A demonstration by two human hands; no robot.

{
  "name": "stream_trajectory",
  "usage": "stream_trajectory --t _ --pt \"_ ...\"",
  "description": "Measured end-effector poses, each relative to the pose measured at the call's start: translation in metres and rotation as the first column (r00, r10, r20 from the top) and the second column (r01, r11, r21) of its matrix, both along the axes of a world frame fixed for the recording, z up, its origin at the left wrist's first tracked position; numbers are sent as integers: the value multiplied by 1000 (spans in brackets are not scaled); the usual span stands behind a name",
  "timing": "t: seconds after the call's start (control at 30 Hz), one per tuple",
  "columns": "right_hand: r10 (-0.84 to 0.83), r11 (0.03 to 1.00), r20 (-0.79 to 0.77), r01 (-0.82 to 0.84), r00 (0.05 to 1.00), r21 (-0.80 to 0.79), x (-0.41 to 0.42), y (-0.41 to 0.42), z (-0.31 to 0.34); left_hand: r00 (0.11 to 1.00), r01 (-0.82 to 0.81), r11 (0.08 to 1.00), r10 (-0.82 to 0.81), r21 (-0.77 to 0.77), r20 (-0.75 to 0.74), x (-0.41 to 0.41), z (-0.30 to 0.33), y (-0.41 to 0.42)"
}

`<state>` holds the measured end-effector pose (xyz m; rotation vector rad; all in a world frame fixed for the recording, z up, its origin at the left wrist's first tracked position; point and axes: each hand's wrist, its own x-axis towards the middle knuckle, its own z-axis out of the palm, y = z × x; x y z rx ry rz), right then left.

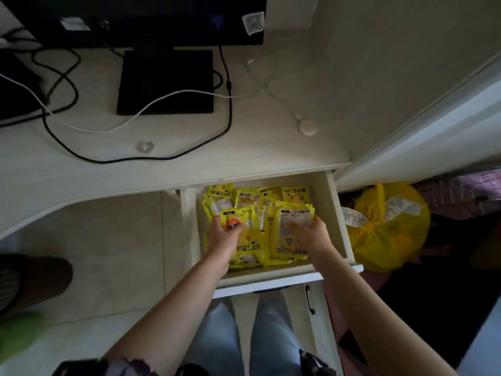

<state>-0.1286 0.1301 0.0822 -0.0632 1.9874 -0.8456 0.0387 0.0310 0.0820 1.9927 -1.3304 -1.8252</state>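
A cream-white counter point(244, 158) fills a dim corner against a pale wall point(352, 63). At its back edge stands a dark monitor point(135, 20) on a flat black base point(165, 82). A black cable point(229, 118) and a white cable point(108, 128) loop across the top, and a small round cream puck point(307, 128) lies towards the right edge. Below the front edge the drawer point(342, 221) is pulled out over a pale tiled floor point(108, 253). A knotted yellow bag point(387, 234) sits just right of it.
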Motion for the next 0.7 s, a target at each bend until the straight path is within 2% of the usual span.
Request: stream_trajectory --t 0.23,0.57,0.7 --pt "211 971 22 -212 977 107 -63 -41 -49 996 -44 998 46 -33 73 -45 -38 -8" --pt "372 919 -11 -367 928 145 -95 -81 -81 990 95 984 -77 -152 121 -89 -70 -45" --pt "479 869 -54 -466 876 166 -101 -81 -83 961 218 954 -174 -205 213 -86 -82 -46"
